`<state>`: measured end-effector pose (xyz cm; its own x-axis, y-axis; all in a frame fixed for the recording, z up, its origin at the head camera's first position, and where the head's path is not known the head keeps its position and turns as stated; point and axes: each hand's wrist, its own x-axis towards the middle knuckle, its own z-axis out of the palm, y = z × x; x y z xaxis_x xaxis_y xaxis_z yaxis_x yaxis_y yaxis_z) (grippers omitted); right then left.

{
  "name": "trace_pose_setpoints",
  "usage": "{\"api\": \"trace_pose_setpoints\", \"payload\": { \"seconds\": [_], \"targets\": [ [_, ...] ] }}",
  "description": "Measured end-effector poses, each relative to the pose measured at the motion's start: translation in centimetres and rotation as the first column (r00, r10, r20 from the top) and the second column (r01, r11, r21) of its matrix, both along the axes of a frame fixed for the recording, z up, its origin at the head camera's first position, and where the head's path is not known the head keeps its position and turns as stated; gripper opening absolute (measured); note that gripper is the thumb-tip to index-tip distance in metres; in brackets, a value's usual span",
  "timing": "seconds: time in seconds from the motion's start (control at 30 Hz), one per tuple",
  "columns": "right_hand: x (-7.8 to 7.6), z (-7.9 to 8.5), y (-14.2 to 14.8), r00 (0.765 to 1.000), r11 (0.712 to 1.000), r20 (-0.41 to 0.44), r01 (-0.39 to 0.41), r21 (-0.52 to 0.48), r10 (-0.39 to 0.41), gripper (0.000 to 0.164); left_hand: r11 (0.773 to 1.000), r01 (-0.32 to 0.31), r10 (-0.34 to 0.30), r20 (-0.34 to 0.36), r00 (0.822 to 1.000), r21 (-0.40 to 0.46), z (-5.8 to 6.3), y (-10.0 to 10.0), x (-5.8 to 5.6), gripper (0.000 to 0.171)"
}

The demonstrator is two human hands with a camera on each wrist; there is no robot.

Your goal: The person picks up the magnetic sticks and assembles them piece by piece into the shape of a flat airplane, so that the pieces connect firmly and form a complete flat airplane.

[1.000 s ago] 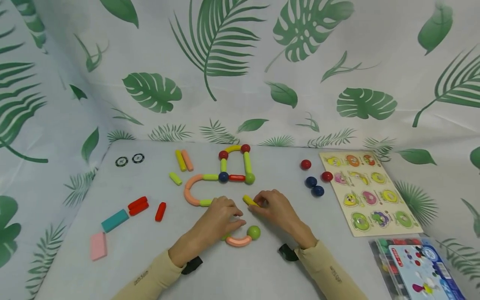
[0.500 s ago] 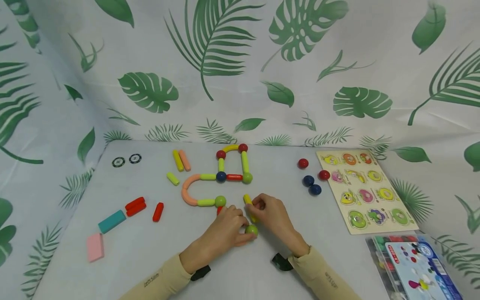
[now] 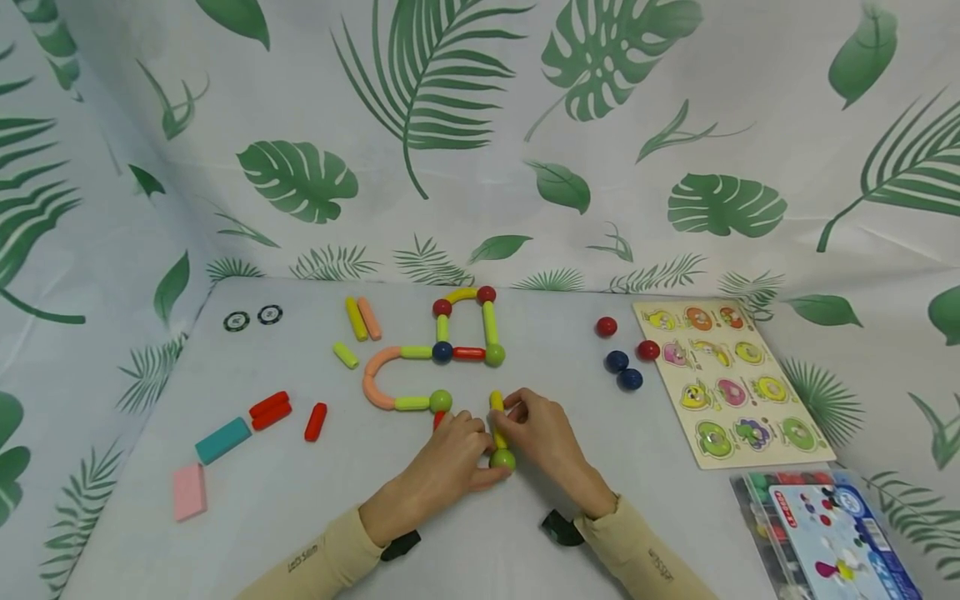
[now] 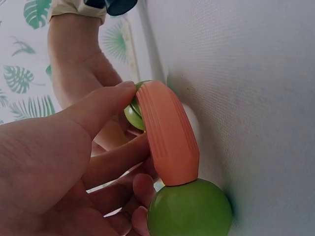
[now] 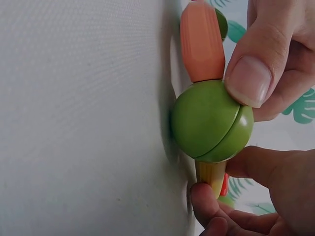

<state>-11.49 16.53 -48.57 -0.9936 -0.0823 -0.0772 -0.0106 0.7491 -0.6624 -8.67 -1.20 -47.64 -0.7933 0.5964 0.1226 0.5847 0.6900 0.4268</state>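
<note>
My right hand pinches a yellow magnetic rod between thumb and finger. The rod's near end meets a green ball. At that ball, my left hand holds on with its thumb and fingers. A curved orange rod joins this ball to a second green ball; in the head view my left hand hides the orange rod. Above my left knuckles shows part of a red rod below another green ball. It continues into a lime rod and an orange curve.
Joined rods and balls, including a blue ball, lie farther back. Loose red rods, a teal block and a pink block are left. Blue balls, a fruit puzzle board and a plastic case stand right.
My left hand has moved right and taken hold of the green ball. My right hand has turned the yellow rod upright in the head view and brought its near end against that ball.
</note>
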Motion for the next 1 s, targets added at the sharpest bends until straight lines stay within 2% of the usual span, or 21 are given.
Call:
{"api": "trace_pose_setpoints", "payload": {
  "seconds": [0.3,0.5,0.6,0.7,0.8,1.0],
  "targets": [
    [0.1,0.4,0.1,1.0,1.0,0.013,-0.01,0.022,0.01,0.026,1.0,0.016,-0.016,-0.021,1.0,-0.001,0.1,0.0,0.1,0.032],
    [0.3,0.5,0.8,1.0,1.0,0.031,0.0,0.027,-0.001,0.027,1.0,0.023,-0.023,-0.006,1.0,-0.012,0.1,-0.1,0.2,0.032],
    [0.1,0.7,2.2,1.0,0.999,0.001,0.03,0.024,-0.03,0.027,1.0,0.026,-0.026,0.005,1.0,-0.005,0.2,-0.1,0.3,0.031],
    [-0.3,1.0,4.5,0.993,0.995,-0.065,0.099,0.016,-0.098,0.025,1.0,0.029,-0.029,0.016,0.999,0.0,0.2,-0.1,0.2,0.031],
    [-0.7,1.4,7.2,0.969,0.98,-0.147,0.201,0.005,-0.198,0.024,0.999,0.035,-0.035,0.044,0.998,0.005,0.2,-0.1,0.2,0.032],
    [-1.5,1.6,11.9,0.88,0.921,-0.291,0.39,-0.01,-0.376,0.03,0.996,0.031,-0.041,0.127,0.991,0.082,0.4,-0.7,-0.3,0.032]
  ]
}}
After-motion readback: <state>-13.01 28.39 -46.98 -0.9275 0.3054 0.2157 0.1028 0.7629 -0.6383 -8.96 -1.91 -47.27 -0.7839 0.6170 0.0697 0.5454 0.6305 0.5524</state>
